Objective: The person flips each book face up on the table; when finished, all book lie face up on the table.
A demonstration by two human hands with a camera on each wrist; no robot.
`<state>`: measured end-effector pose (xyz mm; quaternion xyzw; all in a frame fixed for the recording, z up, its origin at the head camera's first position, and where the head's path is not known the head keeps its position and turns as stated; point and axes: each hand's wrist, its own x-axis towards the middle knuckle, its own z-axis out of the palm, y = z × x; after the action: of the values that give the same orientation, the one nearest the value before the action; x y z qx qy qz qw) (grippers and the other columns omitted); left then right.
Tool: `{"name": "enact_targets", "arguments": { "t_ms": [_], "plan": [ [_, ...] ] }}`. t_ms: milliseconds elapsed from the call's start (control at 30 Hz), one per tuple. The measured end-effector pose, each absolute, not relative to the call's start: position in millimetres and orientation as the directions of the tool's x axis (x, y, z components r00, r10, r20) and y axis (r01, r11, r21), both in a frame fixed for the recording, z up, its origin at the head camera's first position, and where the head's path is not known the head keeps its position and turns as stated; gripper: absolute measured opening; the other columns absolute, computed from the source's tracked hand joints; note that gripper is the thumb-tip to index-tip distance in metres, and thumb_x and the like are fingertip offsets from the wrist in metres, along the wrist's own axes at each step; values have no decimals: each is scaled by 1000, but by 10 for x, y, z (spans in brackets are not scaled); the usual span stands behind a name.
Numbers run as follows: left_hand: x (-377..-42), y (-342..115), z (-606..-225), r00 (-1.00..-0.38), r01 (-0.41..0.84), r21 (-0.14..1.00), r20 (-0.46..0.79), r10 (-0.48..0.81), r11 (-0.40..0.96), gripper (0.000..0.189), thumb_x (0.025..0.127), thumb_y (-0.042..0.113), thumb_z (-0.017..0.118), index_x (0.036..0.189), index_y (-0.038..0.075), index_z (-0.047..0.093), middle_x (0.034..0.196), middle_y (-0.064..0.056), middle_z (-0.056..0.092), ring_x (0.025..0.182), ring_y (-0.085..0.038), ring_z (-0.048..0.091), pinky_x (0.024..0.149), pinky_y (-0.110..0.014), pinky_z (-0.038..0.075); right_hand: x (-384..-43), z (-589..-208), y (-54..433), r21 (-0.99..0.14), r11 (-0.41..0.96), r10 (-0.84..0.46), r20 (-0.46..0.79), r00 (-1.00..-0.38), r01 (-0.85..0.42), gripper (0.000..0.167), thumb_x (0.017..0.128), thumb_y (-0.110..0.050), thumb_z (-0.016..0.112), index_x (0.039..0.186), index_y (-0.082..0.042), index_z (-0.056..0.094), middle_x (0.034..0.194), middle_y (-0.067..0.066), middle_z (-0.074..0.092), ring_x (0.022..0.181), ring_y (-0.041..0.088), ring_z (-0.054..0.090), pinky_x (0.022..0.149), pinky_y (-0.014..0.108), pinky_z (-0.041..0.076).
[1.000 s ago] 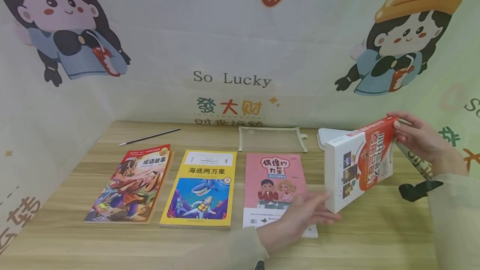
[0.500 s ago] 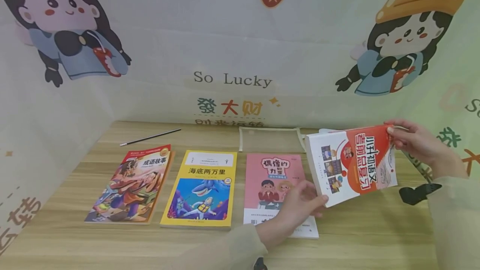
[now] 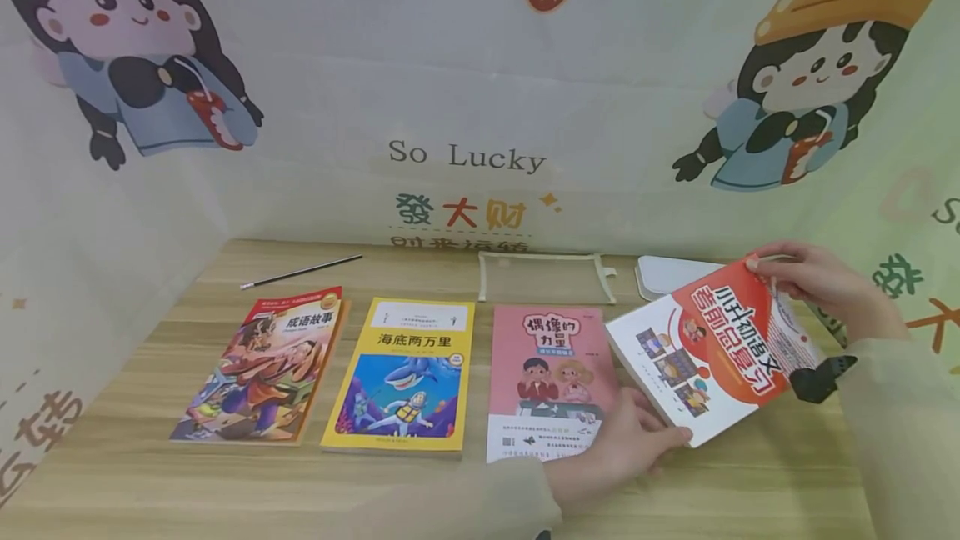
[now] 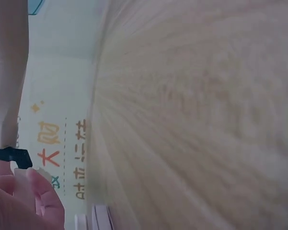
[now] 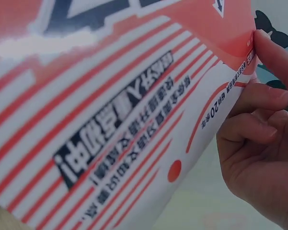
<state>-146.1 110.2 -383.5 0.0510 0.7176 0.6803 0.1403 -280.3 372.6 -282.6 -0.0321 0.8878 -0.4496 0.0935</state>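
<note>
A red and white book (image 3: 697, 348) with Chinese lettering is held tilted above the right part of the table, cover facing up. My left hand (image 3: 626, 444) pinches its lower corner, thumb on the cover and fingers behind. At the top corner, my right hand (image 3: 832, 282) grips the book between thumb and fingers. The right wrist view shows the striped cover close up, with the right hand (image 5: 259, 143) at its edge. In the left wrist view the left hand (image 4: 45, 201) holds a pale edge. Beside the left hand lies a pink book (image 3: 551, 365), partly covered by it.
A yellow book (image 3: 405, 373) and a colourful storybook (image 3: 258, 365) lie in a row to the left on the wooden table (image 3: 225, 494). Behind them are a pencil (image 3: 300, 272), a mesh pouch (image 3: 546, 278) and a white flat object (image 3: 675, 273). Printed cloth (image 3: 322, 107) hangs around the table.
The red and white book has gone from steeply tilted, spine showing, to cover facing up, and has turned clockwise. The left hand has moved slightly right and down with its corner.
</note>
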Motion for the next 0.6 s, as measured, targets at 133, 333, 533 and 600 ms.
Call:
{"name": "enact_targets", "arguments": {
  "t_ms": [133,333,533,600],
  "plan": [
    [-1422,1185,-3867,-950,-162,985,-172,259,59,38,72,9,72,89,9,38,61,1,53,42,-11,45,38,-27,46,-2839,-2889,3703,-752,659,-164,-165,-973,16,54,87,-34,54,120,5,36,92,3,53,67,12,47,59,20,41],
    [-1403,1289,-3946,-944,-211,976,-218,247,55,29,70,4,72,82,6,46,56,-4,55,35,-9,42,34,-25,44,-2872,-3066,3719,-702,712,-165,-193,-967,19,58,86,-36,54,121,7,36,100,13,52,68,14,48,58,20,43],
    [-1436,1374,-3972,-933,-227,971,-238,270,71,14,69,1,72,70,10,61,53,-7,59,35,-8,45,34,-25,45,-2872,-3231,3819,-726,683,-155,-240,-958,71,59,87,-34,54,123,9,34,90,6,52,60,11,45,53,18,37],
    [-1446,1400,-3979,-932,-236,968,-249,264,81,14,69,1,72,69,10,61,53,-6,58,36,-9,46,34,-26,45,-2868,-3281,3851,-742,663,-149,-256,-955,96,59,88,-33,53,124,9,32,86,4,52,59,10,44,53,18,37]
  ]
}}
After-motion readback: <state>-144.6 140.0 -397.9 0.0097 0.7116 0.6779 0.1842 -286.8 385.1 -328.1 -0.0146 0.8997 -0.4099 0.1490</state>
